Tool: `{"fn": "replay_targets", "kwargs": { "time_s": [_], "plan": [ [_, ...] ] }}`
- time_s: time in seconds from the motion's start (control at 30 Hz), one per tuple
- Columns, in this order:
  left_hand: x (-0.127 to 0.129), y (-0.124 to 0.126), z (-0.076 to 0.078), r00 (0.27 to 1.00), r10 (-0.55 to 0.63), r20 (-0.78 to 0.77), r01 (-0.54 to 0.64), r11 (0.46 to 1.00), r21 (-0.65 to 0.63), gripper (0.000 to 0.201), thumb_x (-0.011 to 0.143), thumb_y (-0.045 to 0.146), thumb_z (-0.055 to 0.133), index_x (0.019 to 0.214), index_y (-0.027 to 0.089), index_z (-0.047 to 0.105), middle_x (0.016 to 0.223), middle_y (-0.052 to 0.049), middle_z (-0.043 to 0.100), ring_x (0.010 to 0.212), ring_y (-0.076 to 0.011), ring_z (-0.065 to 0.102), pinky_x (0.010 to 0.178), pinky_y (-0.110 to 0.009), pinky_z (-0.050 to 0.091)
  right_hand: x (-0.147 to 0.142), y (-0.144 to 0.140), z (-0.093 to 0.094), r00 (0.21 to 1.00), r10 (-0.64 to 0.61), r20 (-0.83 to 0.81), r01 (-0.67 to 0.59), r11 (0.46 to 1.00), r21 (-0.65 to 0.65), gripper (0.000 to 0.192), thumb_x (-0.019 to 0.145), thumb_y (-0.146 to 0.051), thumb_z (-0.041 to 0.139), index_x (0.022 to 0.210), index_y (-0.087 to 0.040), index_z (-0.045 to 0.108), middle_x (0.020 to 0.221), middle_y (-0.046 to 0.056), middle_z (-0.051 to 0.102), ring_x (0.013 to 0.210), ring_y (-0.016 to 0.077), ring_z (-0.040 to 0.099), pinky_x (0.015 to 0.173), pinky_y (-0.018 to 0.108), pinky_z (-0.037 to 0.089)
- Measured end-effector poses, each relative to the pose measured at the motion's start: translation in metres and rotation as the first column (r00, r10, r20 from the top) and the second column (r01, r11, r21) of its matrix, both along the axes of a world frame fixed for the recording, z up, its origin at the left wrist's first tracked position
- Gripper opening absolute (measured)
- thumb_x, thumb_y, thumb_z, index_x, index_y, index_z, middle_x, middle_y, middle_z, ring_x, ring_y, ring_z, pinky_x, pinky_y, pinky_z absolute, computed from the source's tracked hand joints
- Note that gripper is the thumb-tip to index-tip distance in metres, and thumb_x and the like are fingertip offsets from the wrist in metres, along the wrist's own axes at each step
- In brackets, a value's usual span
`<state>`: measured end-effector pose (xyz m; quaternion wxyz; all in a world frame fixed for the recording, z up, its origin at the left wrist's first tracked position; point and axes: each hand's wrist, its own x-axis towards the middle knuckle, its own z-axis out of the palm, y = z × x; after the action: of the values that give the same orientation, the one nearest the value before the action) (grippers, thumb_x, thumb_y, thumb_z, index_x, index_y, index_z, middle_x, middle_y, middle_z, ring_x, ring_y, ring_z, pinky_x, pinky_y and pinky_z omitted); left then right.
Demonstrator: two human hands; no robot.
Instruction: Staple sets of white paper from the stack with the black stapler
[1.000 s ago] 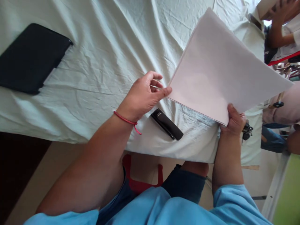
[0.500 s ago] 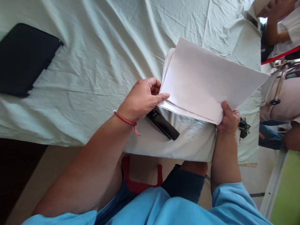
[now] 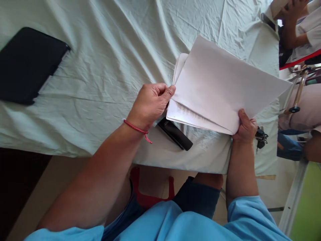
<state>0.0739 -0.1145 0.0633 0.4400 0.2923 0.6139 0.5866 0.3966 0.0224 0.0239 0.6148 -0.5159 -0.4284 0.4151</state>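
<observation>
Head view, nearest first: the person's right hand (image 3: 245, 126) clamps the near corner of a loose stack of white paper sheets (image 3: 225, 90), thumb on top, holding it tilted above the table edge. The left hand (image 3: 151, 103), a red string bracelet (image 3: 136, 129) at its wrist, pinches the stack's left edge between thumb and fingers, where the sheets fan apart and a lower page shows faint print. Just under that edge lies a black stapler (image 3: 175, 134) on the wrinkled white tablecloth (image 3: 120, 60), untouched. By my judgement the sheets are gathered but not squared up or fastened. Farther left rests a flat black case (image 3: 27, 65).
</observation>
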Motion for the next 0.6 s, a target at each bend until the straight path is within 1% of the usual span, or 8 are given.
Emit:
{"fn": "replay_targets", "kwargs": {
  "time_s": [0.1, 0.13, 0.2, 0.27, 0.33, 0.43, 0.5, 0.6],
  "plan": [
    [-0.0004, 0.0037, 0.0, 0.996, 0.066, 0.063, -0.066, 0.998, 0.006, 0.031, 0.098, 0.0, 0.077, 0.075, 0.019, 0.071, 0.072, 0.003, 0.063, 0.065, -0.0109, 0.052, 0.061, -0.025, 0.043, -0.0004, -0.0002, 0.0007, 1.0, -0.021, -0.02, 0.021, 1.0, 0.003, 0.044, 0.063, -0.032, 0.106, 0.098, -0.016, 0.083, 0.111, 0.004, 0.089, 0.111, 0.0189, 0.083, 0.115, 0.034, 0.07],
    [-0.0005, 0.0045, 0.0003, 0.994, 0.077, 0.081, -0.077, 0.997, 0.007, 0.03, 0.094, -0.005, 0.077, 0.077, 0.019, 0.072, 0.075, 0.003, 0.066, 0.067, -0.0108, 0.056, 0.064, -0.024, 0.046, -0.0005, -0.0001, 0.0009, 0.999, -0.028, -0.028, 0.028, 1.0, 0.001, 0.042, 0.064, -0.031, 0.105, 0.096, -0.016, 0.083, 0.11, 0.005, 0.089, 0.113, 0.0199, 0.083, 0.116, 0.036, 0.069],
    [-0.0002, 0.0057, 0.0009, 0.991, 0.084, 0.099, -0.087, 0.996, 0.021, 0.032, 0.092, -0.009, 0.075, 0.077, 0.018, 0.072, 0.075, 0.003, 0.067, 0.068, -0.0103, 0.057, 0.067, -0.023, 0.049, -0.0008, 0.0002, 0.0012, 0.999, -0.018, -0.043, 0.019, 1.0, 0.009, 0.038, 0.066, -0.031, 0.104, 0.093, -0.016, 0.082, 0.111, 0.005, 0.089, 0.117, 0.0212, 0.084, 0.119, 0.037, 0.069],
    [0.0007, 0.0065, 0.0012, 0.992, 0.077, 0.098, -0.081, 0.996, 0.039, 0.034, 0.095, -0.008, 0.074, 0.074, 0.018, 0.069, 0.072, 0.004, 0.064, 0.066, -0.0098, 0.054, 0.067, -0.023, 0.049, -0.001, 0.0007, 0.0015, 0.998, 0.011, -0.054, -0.009, 0.999, 0.032, 0.035, 0.069, -0.03, 0.102, 0.095, -0.016, 0.083, 0.114, 0.004, 0.089, 0.12, 0.0215, 0.084, 0.121, 0.038, 0.068],
    [0.0018, 0.0075, 0.0009, 0.993, 0.07, 0.09, -0.074, 0.997, 0.038, 0.037, 0.1, -0.004, 0.072, 0.071, 0.019, 0.066, 0.069, 0.004, 0.058, 0.063, -0.0101, 0.049, 0.064, -0.024, 0.046, -0.0015, 0.0011, 0.0018, 0.998, 0.028, -0.064, -0.025, 0.998, 0.05, 0.034, 0.07, -0.027, 0.1, 0.099, -0.017, 0.084, 0.119, 0.005, 0.089, 0.125, 0.022, 0.083, 0.124, 0.039, 0.067],
    [0.0032, 0.0091, -0.0001, 0.995, 0.076, 0.068, -0.077, 0.997, 0.01, 0.043, 0.108, 0.006, 0.068, 0.068, 0.021, 0.059, 0.066, 0.004, 0.052, 0.061, -0.0109, 0.044, 0.059, -0.025, 0.041, -0.0021, 0.0008, 0.0022, 0.997, 0.017, -0.072, -0.013, 0.998, 0.06, 0.035, 0.07, -0.026, 0.1, 0.101, -0.015, 0.085, 0.123, 0.007, 0.089, 0.13, 0.0233, 0.083, 0.125, 0.04, 0.066],
    [0.0036, 0.0095, -0.0002, 0.994, 0.065, 0.089, -0.066, 0.998, 0.006, 0.04, 0.109, 0.009, 0.07, 0.072, 0.021, 0.061, 0.07, 0.004, 0.056, 0.063, -0.0111, 0.049, 0.06, -0.025, 0.043, -0.002, 0.0001, 0.0024, 0.997, 0.019, -0.069, -0.013, 0.997, 0.075, 0.036, 0.07, -0.028, 0.1, 0.101, -0.015, 0.085, 0.121, 0.006, 0.09, 0.129, 0.0235, 0.082, 0.124, 0.041, 0.067],
    [0.0034, 0.0085, 0.0007, 0.991, -0.011, 0.13, 0.008, 1.0, 0.025, 0.029, 0.103, 0.003, 0.073, 0.079, 0.019, 0.069, 0.08, 0.001, 0.069, 0.073, -0.0122, 0.062, 0.07, -0.024, 0.052, -0.0019, -0.0013, 0.003, 0.998, 0.017, -0.063, -0.011, 0.995, 0.098, 0.037, 0.07, -0.029, 0.102, 0.1, -0.016, 0.085, 0.119, 0.006, 0.09, 0.135, 0.0248, 0.081, 0.124, 0.043, 0.068]
  ]
}}
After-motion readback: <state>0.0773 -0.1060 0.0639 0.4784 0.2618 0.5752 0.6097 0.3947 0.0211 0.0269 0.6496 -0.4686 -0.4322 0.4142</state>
